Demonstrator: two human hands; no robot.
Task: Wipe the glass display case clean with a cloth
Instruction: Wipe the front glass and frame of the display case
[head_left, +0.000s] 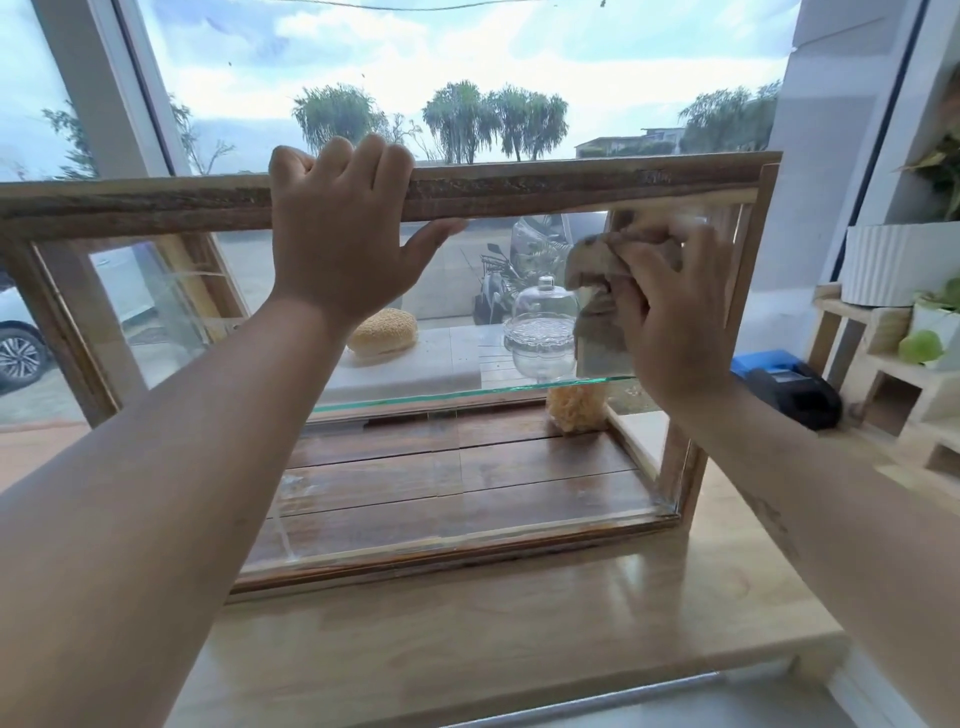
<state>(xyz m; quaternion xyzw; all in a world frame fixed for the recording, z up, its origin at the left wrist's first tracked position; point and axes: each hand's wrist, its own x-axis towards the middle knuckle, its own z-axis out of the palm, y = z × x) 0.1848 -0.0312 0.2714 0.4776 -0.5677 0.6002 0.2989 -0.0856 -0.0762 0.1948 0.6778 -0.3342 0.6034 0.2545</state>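
A wood-framed glass display case stands on a pale wooden counter, filling the middle of the view. My left hand grips the case's top wooden rail, fingers over the top and thumb underneath. My right hand is inside the case at its upper right, closed on a brownish cloth that is pressed near the right-hand glass. A glass shelf crosses the case at mid height. The cloth is partly hidden by my fingers.
On the shelf sit a sesame bun and a clear glass dome stand; a bag of yellowish food stands below it. Right of the case are a black and blue device, wooden racks and white plant pots. A window is behind.
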